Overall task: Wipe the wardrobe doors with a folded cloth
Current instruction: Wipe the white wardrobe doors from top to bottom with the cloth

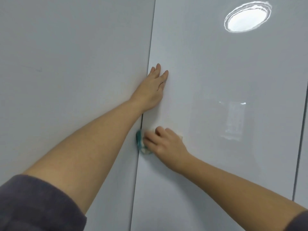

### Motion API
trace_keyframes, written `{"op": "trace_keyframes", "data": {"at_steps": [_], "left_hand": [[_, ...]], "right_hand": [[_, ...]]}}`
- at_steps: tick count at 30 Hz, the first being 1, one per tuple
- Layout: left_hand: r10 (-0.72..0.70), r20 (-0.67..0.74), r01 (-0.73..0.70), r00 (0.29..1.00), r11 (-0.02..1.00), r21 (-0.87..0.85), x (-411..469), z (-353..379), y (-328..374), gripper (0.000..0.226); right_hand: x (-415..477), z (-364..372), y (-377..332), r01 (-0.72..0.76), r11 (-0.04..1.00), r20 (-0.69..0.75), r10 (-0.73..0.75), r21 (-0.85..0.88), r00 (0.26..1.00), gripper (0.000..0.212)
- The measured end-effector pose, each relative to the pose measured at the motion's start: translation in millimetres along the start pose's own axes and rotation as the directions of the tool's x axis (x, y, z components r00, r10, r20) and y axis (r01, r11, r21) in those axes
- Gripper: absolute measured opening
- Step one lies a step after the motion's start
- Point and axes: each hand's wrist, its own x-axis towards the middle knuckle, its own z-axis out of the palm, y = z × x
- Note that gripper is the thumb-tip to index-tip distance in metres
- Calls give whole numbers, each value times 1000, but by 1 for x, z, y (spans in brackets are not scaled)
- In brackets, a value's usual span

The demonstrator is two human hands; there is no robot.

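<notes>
Glossy white wardrobe doors fill the view: a left door (66,80) and a middle door (216,72), split by a thin vertical seam. My left hand (152,88) lies flat on the middle door's left edge, fingers spread and pointing up. Lower down, my right hand (164,144) presses a white cloth (143,147) with a teal edge against the same door, right beside the seam. Most of the cloth is hidden under my fingers.
A second seam (300,130) runs down the far right, with a narrow strip of another door beyond it. A round ceiling light (247,17) and a window are reflected in the middle door's gloss.
</notes>
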Motion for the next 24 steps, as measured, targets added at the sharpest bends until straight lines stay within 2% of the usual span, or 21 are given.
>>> {"op": "trace_keyframes", "data": {"at_steps": [3,7,9,11,13,15,18,21,24], "left_hand": [[-2,14,2,1000,1000,7,0,-2,0,48],[4,2,-4,1000,1000,17,-2,0,2,49],[-6,0,6,1000,1000,4,-2,0,1,52],[-13,-7,13,1000,1000,-1,-2,0,0,55],[-7,-12,7,1000,1000,29,-2,2,-2,58],[2,-12,-1,1000,998,63,-1,3,-3,62],[8,-16,-6,1000,994,113,-1,6,-5,70],[19,-19,-15,1000,986,167,-1,7,-5,79],[18,-1,-18,1000,982,186,-2,6,-4,88]], "right_hand": [[-14,-8,3,110,994,74,-111,18,991,18],[11,-21,46,-44,998,5,44,-46,999,20],[7,-24,44,-83,996,-27,82,-32,996,18],[-17,-24,25,-9,1000,21,9,10,1000,18],[-42,-28,9,128,991,93,-130,25,987,21],[-47,-35,21,165,986,129,-166,18,978,21],[-20,-54,74,0,999,9,1,-54,1000,31],[-9,-70,109,-152,985,-86,144,-87,986,29],[-42,-69,83,-29,999,-28,29,-17,999,24]]}}
